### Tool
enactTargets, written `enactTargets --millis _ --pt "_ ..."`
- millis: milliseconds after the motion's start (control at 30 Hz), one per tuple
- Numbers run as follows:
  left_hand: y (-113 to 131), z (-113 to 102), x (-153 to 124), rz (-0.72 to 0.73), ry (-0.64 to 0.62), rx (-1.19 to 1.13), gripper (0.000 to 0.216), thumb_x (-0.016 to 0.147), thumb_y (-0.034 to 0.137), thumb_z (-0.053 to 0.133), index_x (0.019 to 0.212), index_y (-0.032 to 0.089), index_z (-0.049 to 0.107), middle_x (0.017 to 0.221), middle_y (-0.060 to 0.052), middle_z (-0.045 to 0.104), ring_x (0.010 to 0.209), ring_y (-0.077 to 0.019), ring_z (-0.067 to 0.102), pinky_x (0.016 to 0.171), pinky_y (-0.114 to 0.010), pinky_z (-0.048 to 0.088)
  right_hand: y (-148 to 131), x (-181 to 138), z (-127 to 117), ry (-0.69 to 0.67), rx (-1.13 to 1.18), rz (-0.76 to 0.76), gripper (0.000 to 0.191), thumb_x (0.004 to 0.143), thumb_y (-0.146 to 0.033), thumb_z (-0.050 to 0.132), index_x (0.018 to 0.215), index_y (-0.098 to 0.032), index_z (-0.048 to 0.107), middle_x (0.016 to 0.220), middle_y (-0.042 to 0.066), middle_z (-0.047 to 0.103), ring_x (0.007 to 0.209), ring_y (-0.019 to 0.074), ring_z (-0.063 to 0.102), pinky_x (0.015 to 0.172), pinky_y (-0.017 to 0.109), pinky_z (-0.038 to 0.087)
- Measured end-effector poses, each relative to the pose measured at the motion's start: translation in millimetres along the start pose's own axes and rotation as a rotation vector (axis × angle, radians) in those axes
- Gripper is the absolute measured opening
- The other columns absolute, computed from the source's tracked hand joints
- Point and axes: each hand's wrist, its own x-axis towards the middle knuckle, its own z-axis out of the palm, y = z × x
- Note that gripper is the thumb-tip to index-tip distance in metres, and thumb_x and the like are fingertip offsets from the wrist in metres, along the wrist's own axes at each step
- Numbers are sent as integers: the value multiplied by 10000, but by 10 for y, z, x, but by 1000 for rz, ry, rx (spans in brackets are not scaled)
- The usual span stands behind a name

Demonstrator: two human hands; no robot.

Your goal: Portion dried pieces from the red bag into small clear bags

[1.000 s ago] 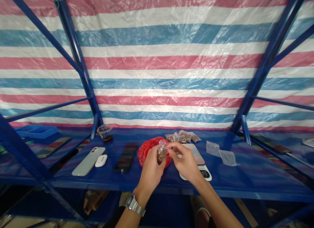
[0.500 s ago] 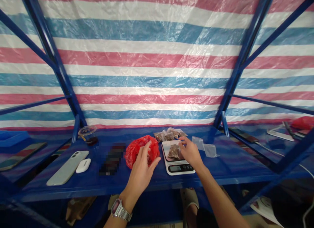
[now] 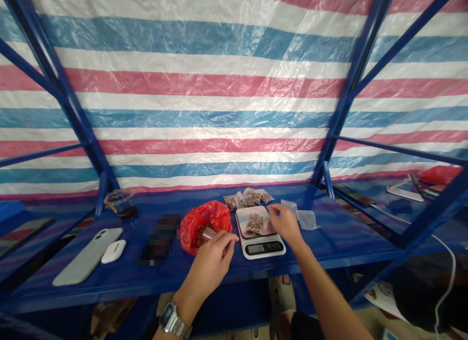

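Note:
My left hand (image 3: 211, 262) is closed in a pinch on a small clear scoop-like piece at the mouth of a red plastic bag (image 3: 204, 222) holding brown bits. My right hand (image 3: 284, 222) rests at the right edge of a white digital scale (image 3: 260, 242), fingers curled near the platform, and I cannot make out anything held. A small clear bag of brown bits (image 3: 255, 223) lies on the scale's platform. Several filled small bags (image 3: 246, 199) lie behind the scale.
All of it sits on a blue metal shelf (image 3: 329, 242). Empty clear bags (image 3: 302, 216) lie right of the scale. A phone (image 3: 86, 256), a white earbud case (image 3: 113, 251) and a clear cup (image 3: 119, 202) are at the left. Blue frame posts stand on both sides.
The small filled bag went from both hands onto the scale. My left hand moved to the red bag and now pinches a clear piece. The view shifted right.

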Motion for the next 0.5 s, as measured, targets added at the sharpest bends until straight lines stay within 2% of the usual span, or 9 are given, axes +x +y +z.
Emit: enactTargets --millis 233,500 --pt "158 102 -31 19 50 88 293 1015 193 435 1080 267 711 1007 -26 731 932 -186 712 824 -284 522 70 19 9 -46 -96 1 324 969 -392 500 976 -208 766 848 76 700 798 227 657 729 300 447" --pt "236 309 -65 19 52 111 274 997 154 446 1063 256 691 1001 -19 737 934 -193 726 830 -298 539 40 -15 15 -74 -86 7 350 969 -432 500 1024 -229 780 834 70 666 781 231 654 748 315 460"
